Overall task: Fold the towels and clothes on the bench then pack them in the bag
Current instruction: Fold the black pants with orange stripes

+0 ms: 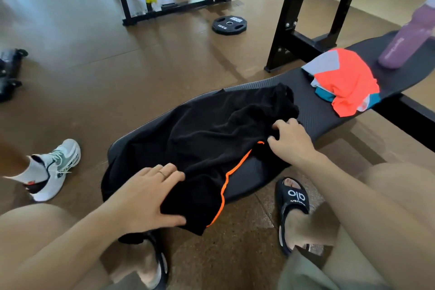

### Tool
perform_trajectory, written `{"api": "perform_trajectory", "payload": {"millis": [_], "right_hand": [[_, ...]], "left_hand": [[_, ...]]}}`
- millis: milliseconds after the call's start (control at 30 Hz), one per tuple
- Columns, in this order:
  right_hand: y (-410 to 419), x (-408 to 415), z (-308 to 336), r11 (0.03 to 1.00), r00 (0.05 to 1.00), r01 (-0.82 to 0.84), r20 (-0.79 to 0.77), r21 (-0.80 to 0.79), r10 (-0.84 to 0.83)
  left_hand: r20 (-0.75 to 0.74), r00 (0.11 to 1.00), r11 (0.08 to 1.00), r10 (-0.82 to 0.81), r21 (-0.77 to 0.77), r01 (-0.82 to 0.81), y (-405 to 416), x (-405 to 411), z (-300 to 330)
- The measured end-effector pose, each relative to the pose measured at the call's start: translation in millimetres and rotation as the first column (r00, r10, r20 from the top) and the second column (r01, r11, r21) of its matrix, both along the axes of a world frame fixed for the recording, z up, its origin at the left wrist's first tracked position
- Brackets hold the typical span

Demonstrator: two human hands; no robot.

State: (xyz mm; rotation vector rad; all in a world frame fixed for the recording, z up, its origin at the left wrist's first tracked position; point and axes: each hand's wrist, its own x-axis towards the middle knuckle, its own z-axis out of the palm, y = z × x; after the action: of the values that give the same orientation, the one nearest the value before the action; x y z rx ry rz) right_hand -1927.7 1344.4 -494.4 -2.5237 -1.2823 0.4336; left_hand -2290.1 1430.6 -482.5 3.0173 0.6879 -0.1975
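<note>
A pair of black shorts with orange trim [207, 139] lies spread over the near end of the black padded bench [329, 113], one leg hanging off the front edge. My left hand [150, 195] lies flat on the hanging leg, fingers apart. My right hand [292, 141] pinches the fabric near the waistband with curled fingers. Farther along the bench sits a bundle of orange, grey and teal clothes [343, 82]. No bag can be picked out for certain.
A purple water bottle [407, 37] stands at the bench's far end. Black rack uprights [292, 16] rise behind the bench. A 10 kg weight plate [229, 24] lies on the floor. Another person's white sneaker [56, 167] is at left. Dark gear [9, 73] sits far left.
</note>
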Motion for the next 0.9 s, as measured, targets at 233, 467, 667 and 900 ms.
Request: {"api": "perform_trajectory", "payload": {"millis": [233,467,667,900], "right_hand": [[-20.4,-1.3,4.8,0.961,0.974,-0.170,0.109,-0.217,0.197],[-39.5,21.0,0.6,0.872,0.908,-0.314,0.151,-0.375,0.391],[-52.4,23.3,-4.3,0.901,0.834,-0.375,0.344,-0.219,0.431],[-72.4,28.3,31.3,0.952,0.947,-0.275,-0.132,0.134,0.292]], "left_hand": [[-0.196,0.975,0.973,-0.105,0.182,0.142,-22.3,8.9,-25.4],[0.185,0.971,0.950,0.150,-0.300,-0.089,-3.5,-17.4,-8.7],[0.169,0.426,0.338,0.889,-0.869,-0.361,-4.3,-27.3,27.3],[0.149,0.288,0.248,0.946,-0.905,-0.346,-12.8,-32.2,52.0]]}}
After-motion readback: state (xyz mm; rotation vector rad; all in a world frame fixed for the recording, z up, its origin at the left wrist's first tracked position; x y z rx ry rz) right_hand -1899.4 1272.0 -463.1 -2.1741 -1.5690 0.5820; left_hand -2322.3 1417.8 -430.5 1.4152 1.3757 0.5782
